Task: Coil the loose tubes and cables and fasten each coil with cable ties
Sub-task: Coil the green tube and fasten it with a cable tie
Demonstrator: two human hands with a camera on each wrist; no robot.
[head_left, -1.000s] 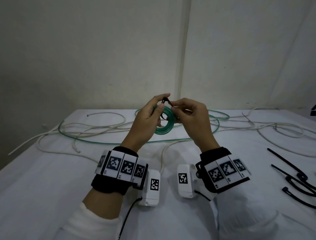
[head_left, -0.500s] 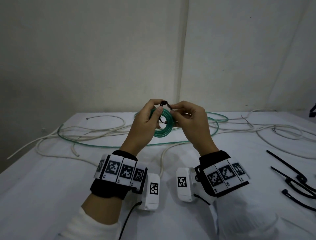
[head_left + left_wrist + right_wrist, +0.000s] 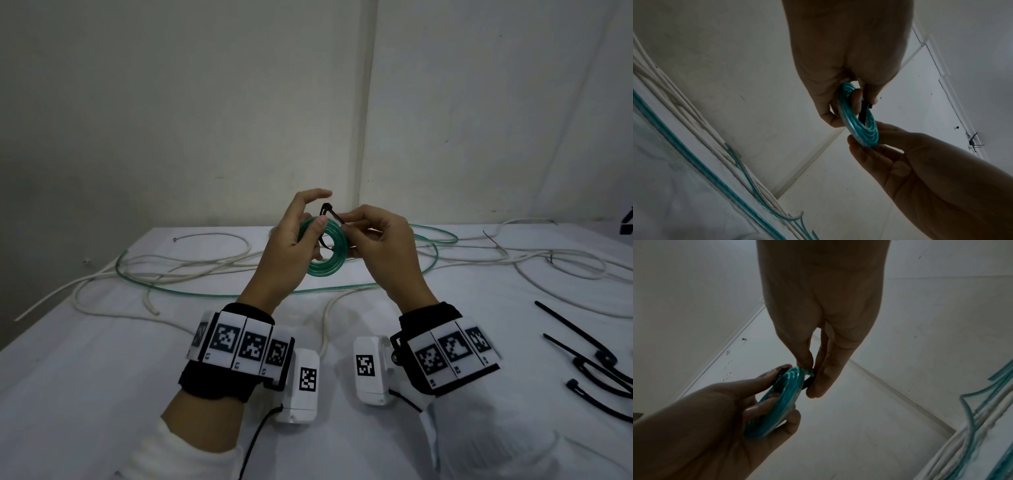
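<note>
A small coil of green tube (image 3: 328, 266) is held up over the white table (image 3: 102, 394), between both hands. My left hand (image 3: 317, 233) grips the coil's left side with the thumb in front, and the index finger is raised clear above it. A black cable tie (image 3: 330, 211) loops round the top of the coil. My right hand (image 3: 344, 224) pinches the tie's strap beside the coil. In the left wrist view the coil (image 3: 859, 125) shows edge-on with the black tie (image 3: 861, 112) across it. In the right wrist view my thumb and finger pinch the tie at the top of the coil (image 3: 777, 400).
The loose rest of the green tube (image 3: 205, 293) and several white cables (image 3: 191, 263) sprawl over the back of the table. Spare black cable ties (image 3: 582, 337) lie at the right edge. A wall stands close behind, and the table's left edge drops away.
My left index finger has lifted off the tie's head and now points up and clear. The right hand keeps its pinch on the strap, and the coil stays in place.
</note>
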